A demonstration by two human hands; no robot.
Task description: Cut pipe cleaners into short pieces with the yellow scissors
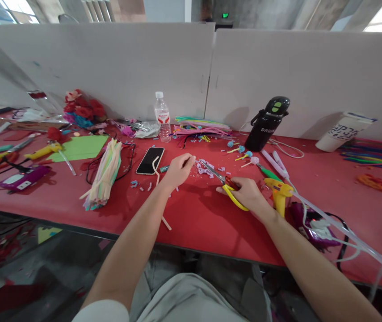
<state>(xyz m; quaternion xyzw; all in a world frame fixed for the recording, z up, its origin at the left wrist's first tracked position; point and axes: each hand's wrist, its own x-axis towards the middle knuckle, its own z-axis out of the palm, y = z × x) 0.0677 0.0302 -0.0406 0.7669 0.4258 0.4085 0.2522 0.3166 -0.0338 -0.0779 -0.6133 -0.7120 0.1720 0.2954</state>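
My right hand (244,192) is wrapped round the yellow and red handles of a pair of scissors (232,197), whose blades point up and to the left. My left hand (180,170) is closed in a pinch just left of the blade tips; what sits between its fingertips is too small to name. Small lilac cut pieces (204,169) lie under and beside the blades. A pale fuzzy stem (166,222) shows below my left wrist, and another pale length crosses the phone (149,162).
A bundle of pastel stems (105,174) lies left of the phone. Behind stand a water bottle (162,118) and a black flask (266,125). On the right are a yellow glue gun (279,192), a purple box (311,228) and a white cup (341,132).
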